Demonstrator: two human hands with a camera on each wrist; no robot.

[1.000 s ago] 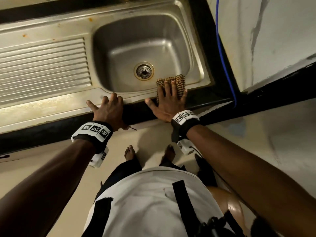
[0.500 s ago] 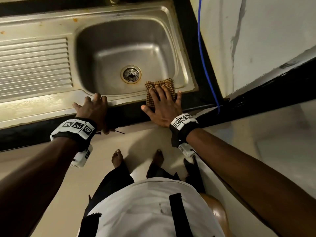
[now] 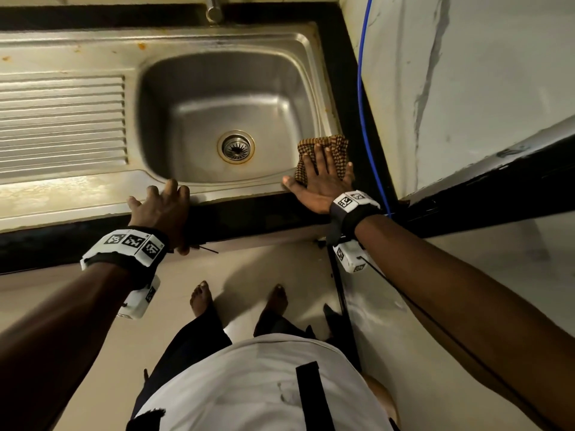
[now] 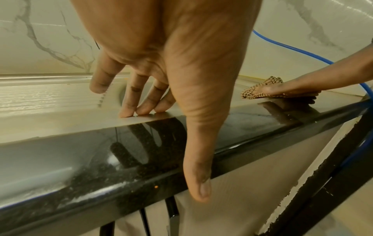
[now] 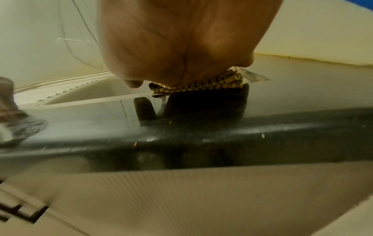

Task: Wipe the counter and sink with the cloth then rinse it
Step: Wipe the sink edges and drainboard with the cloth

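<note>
A brown checked cloth (image 3: 333,144) lies on the front right corner of the steel sink (image 3: 242,188), half on the rim and half on the black counter (image 3: 249,213). My right hand (image 3: 320,178) presses flat on it with straight, spread fingers; the cloth (image 5: 201,87) shows under the palm in the right wrist view. My left hand (image 3: 161,203) rests on the sink's front rim left of the basin. Its fingertips (image 4: 129,112) touch the steel, and its thumb hangs down over the counter's front edge. From the left wrist view the cloth (image 4: 254,94) is at the far right.
The basin has a round drain (image 3: 235,146). A ribbed draining board (image 3: 62,119) is on the left and a tap (image 3: 213,7) at the back. A blue hose (image 3: 361,88) runs down the right wall beside the sink. My bare feet stand on the floor below.
My right hand has slid the cloth to the right along the sink's front rim, from beside the drain to the front right corner. The left hand stays on the front edge.
</note>
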